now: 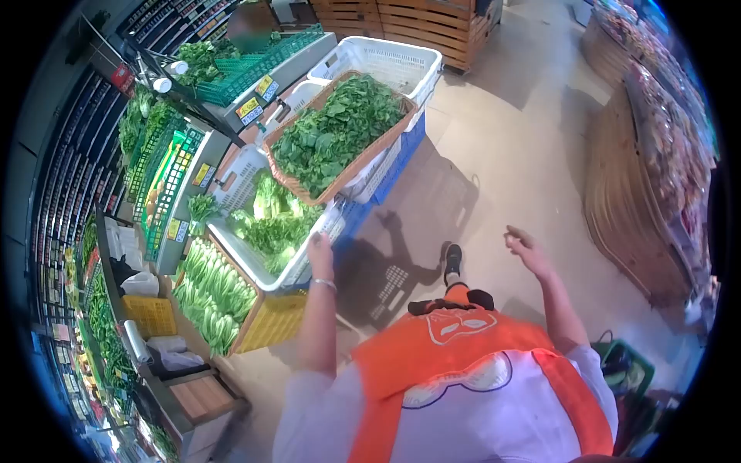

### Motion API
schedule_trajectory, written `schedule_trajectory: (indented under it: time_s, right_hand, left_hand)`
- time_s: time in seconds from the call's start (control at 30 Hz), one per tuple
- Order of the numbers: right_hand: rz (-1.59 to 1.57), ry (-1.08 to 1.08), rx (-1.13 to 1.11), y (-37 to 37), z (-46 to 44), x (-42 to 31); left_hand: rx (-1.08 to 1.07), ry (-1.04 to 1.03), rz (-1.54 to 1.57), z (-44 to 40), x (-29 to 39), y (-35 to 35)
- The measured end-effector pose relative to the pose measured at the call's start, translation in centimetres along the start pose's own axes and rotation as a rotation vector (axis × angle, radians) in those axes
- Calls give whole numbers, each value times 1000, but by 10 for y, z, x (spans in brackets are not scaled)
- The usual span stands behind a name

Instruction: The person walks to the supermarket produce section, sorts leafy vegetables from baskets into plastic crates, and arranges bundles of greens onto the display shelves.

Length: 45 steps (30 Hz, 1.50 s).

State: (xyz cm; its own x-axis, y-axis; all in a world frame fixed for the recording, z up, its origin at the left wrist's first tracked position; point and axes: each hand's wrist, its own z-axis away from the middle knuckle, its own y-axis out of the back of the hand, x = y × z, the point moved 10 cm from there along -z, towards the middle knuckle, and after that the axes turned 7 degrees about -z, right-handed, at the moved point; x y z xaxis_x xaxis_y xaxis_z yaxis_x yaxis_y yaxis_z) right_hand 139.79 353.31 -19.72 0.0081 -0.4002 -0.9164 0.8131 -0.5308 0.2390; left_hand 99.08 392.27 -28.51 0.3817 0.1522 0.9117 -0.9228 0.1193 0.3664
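Note:
My left hand point(320, 253) is at the right rim of a white crate point(287, 279) holding leafy green lettuce point(276, 231); its fingers are partly hidden and whether they grip the rim is unclear. My right hand point(522, 242) hangs over the floor with fingers apart and nothing in it. Beyond my left hand, a brown basket point(340, 187) full of dark leafy greens point(340, 127) rests tilted on stacked white and blue crates.
Pale-stemmed greens point(212, 293) fill a crate at the left, beside a yellow crate point(279, 320). Green crates point(262, 65) stand on the shelf behind. A curved wooden display point(629, 185) is at the right. A green basket point(627, 366) stands at the lower right.

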Motion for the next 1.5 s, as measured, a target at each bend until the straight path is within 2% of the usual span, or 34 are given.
schedule_trajectory:
  time_s: [0.03,0.1,0.2,0.23,0.27,0.3,0.4,0.47,0.57,0.67,0.7,0.77,0.83,0.93,1.03,1.07,1.17,1.2,1.23,1.3,1.37,1.4,1.43,1.5]
  right_hand:
    - [0,-20,15,17,-30,-2]
    - [10,-32,51,44,-96,-14]
    - [-1,-40,62,58,-191,-60]
    - [42,-12,17,51,-221,-92]
    - [85,10,-27,42,-250,-118]
    - [118,28,-63,33,-287,-131]
    - [252,224,-136,-19,-411,-174]
    - [343,392,-231,-93,-489,-237]
    - [509,423,-278,-171,-559,-262]
    - [697,394,-318,-231,-614,-268]
    - [767,440,-331,-245,-628,-270]
    - [867,496,-368,-276,-635,-261]
    - [978,500,-411,-299,-641,-254]
    - [1188,546,-442,-319,-642,-246]
    - [1135,487,-541,-327,-633,-249]
    - [1013,452,-543,-327,-636,-247]
    - [763,96,-514,-315,-660,-231]
    - [665,61,-481,-309,-675,-220]
    - [503,-35,-591,-312,-678,-217]
    - [474,-49,-729,-320,-671,-229]
    - [553,-129,-611,-318,-675,-222]
    - [591,-168,-545,-318,-673,-221]
    - [624,-149,-500,-321,-662,-228]
    - [554,-47,-545,-327,-663,-224]
  left_hand:
    - [11,-18,-8,-30,13,-6]
    - [25,86,189,-43,65,-16]
    - [157,174,200,-81,90,-10]
    - [89,97,267,-98,101,-12]
    - [211,150,51,-95,125,1]
    - [259,284,22,-112,115,7]
    - [333,228,-21,-148,135,18]
    - [364,222,-114,-195,132,19]
    - [396,193,-174,-257,129,6]
    - [412,93,-409,-314,141,-20]
    - [388,37,-492,-325,139,-29]
    - [375,212,-826,-331,146,-41]
    - [414,174,-996,-343,145,-53]
    - [425,265,-965,-338,139,-65]
    - [429,306,-872,-338,127,-65]
    - [403,352,-841,-340,121,-62]
    - [300,477,-852,-347,105,-54]
    - [261,515,-869,-349,101,-53]
    - [267,525,-870,-351,104,-51]
    - [267,544,-872,-353,108,-53]
    - [252,487,-421,-356,89,-59]
    - [281,543,-475,-356,72,-54]
    - [211,438,-217,-362,78,-67]
    - [116,492,-119,-361,78,-79]
